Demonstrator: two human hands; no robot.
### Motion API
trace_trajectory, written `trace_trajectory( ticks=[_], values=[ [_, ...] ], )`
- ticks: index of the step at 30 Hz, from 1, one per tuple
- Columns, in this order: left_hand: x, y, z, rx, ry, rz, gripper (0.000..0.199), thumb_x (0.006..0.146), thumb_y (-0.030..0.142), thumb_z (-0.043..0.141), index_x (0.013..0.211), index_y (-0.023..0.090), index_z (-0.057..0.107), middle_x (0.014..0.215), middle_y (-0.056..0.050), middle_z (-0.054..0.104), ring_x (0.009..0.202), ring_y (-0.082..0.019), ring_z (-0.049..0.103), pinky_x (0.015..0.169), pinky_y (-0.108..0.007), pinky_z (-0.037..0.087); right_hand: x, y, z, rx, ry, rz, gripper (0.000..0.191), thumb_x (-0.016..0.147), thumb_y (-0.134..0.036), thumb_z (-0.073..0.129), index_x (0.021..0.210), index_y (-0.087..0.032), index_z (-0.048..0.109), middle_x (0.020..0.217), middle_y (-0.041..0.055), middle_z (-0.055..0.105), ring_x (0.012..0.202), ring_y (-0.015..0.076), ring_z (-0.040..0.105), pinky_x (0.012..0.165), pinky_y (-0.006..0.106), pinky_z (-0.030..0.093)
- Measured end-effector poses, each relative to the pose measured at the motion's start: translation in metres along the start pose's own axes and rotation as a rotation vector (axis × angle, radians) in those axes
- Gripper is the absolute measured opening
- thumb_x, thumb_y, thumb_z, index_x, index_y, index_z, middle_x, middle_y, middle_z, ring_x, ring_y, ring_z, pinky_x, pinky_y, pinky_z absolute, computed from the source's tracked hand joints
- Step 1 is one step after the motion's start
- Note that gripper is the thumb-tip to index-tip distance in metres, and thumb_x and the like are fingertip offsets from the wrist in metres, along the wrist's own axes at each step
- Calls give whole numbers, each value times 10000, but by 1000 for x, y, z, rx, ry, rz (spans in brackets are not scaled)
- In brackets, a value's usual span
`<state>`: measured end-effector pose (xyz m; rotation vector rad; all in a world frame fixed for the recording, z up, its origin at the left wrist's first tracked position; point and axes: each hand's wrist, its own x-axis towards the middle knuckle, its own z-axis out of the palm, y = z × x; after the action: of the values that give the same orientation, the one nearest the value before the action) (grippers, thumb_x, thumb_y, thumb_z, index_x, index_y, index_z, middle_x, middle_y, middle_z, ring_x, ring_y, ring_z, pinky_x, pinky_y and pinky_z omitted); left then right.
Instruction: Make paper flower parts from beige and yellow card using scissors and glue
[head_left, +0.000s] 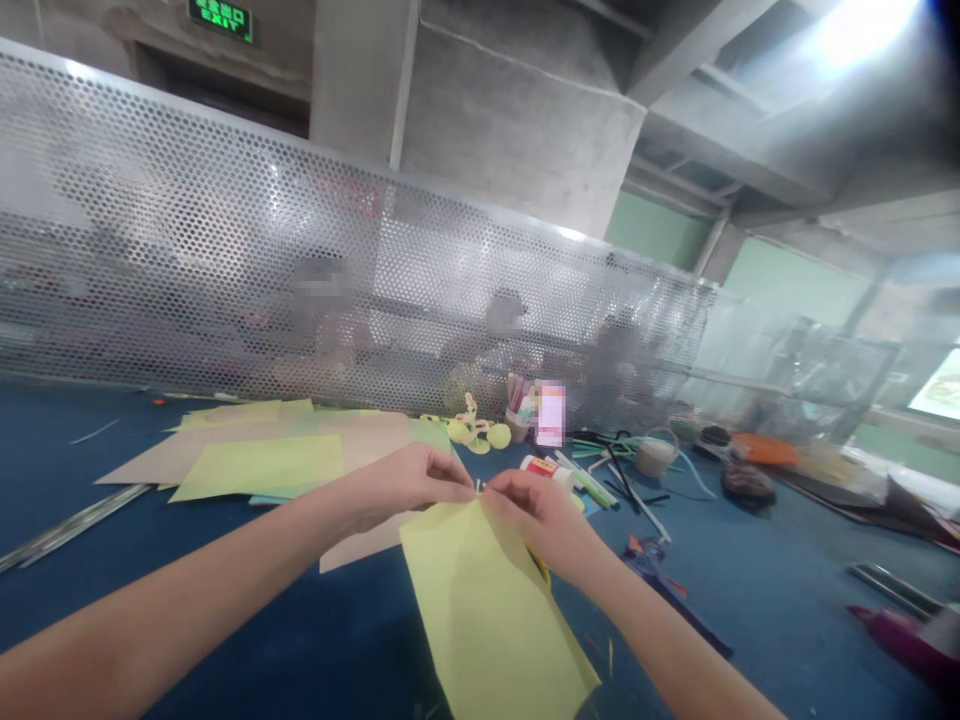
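Observation:
A yellow-green paper sheet [495, 620] hangs down toward the front from between my two hands. My left hand [420, 475] pinches its top edge with thumb and fingers. Close beside it, my right hand [536, 510] pinches the same edge, its fingers curled. Between the fingertips a small bit of something yellowish pokes up, too small to make out. Part of a yellow object shows behind the sheet, under my right hand. Just beyond the hands stands a small yellow paper figure [476, 428] with round parts.
Stacked paper sheets [262, 465] lie at the left, near metallic strips [71, 525]. A glue bottle [547, 472], a phone [550, 412], rods [585, 480] and a cup [655, 455] are at the right. A perforated metal screen [225, 250] stands behind; blurred people show through it.

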<state>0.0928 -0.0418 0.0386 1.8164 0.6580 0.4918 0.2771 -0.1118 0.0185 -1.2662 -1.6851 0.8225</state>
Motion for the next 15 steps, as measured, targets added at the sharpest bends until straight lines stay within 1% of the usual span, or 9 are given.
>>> trace_trajectory(
  ticks=[2,5,7,10,15],
  values=[
    [0,1,0,2,-7,-10,303,664,432,656,826,176,673,717,0,575,618,-115,463,532,-221,299,0,0,0,1,3,4,210,786,-365,555,765,-158,582,664,2,603,565,107,520,515,206,381],
    [0,1,-1,10,-33,-16,329,685,451,626,830,161,682,608,18,498,529,-88,371,483,-224,235,0,0,0,-12,13,-3,203,783,-362,556,770,-162,583,669,3,602,568,106,516,505,202,378],
    [0,0,-1,17,-34,-13,329,694,450,615,824,156,686,586,22,482,517,-86,350,473,-227,216,0,0,0,-20,17,-11,197,778,-364,560,769,-169,582,674,2,602,566,104,512,493,198,372],
    [1,-1,-1,26,-10,-15,305,677,431,640,822,165,682,659,5,552,565,-101,417,490,-221,256,0,0,1,-8,12,-4,191,765,-364,571,774,-173,580,669,2,603,547,98,500,474,195,365],
    [1,-2,0,14,-3,-20,274,681,407,644,822,174,676,754,-18,622,688,-149,530,576,-230,356,2,-1,2,10,14,24,196,747,-368,586,759,-172,582,658,-2,595,538,92,494,459,189,362]
  ],
)
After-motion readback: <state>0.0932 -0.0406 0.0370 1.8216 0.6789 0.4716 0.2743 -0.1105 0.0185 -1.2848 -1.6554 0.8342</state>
